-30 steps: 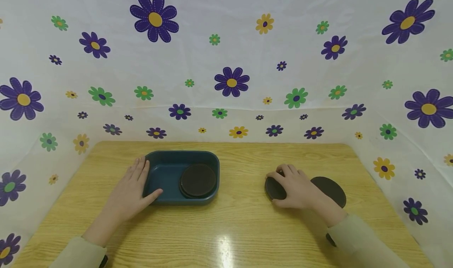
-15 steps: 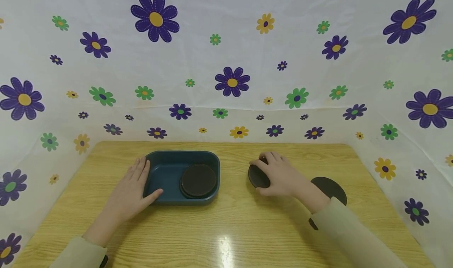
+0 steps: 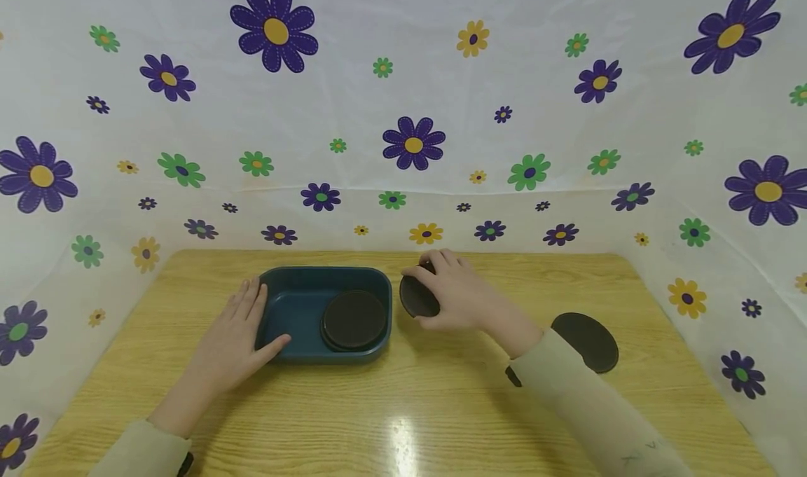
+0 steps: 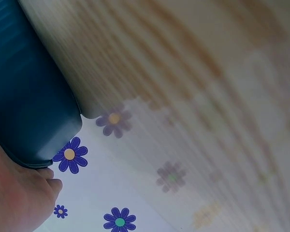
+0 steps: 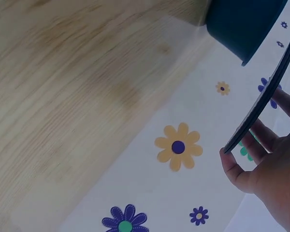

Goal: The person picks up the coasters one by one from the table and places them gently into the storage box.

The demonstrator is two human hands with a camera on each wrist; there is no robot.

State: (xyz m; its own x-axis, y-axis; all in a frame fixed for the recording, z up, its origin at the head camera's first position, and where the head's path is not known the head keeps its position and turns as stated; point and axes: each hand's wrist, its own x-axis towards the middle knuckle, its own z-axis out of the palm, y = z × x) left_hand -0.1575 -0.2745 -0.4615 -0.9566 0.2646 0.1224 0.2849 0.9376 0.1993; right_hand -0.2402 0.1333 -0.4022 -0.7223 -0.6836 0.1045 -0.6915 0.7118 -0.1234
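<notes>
Disc [image 3: 416,298], black and tilted, was gripped by curled fingers of the right hand [image 3: 457,293], just left of which stood the blue tray [image 3: 288,319], touched by straight fingers of the left hand [image 3: 235,340].

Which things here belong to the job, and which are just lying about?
Likely the job: blue tray, black disc held in the right grip, matching disc inside the tray, loose matching disc at right.

Just surroundings: wooden table, flowered cloth.

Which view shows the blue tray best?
The head view: the blue tray shows there almost whole, interior included. The left wrist and right wrist views each show only part of its outside, cut off by the picture's edge.
</notes>
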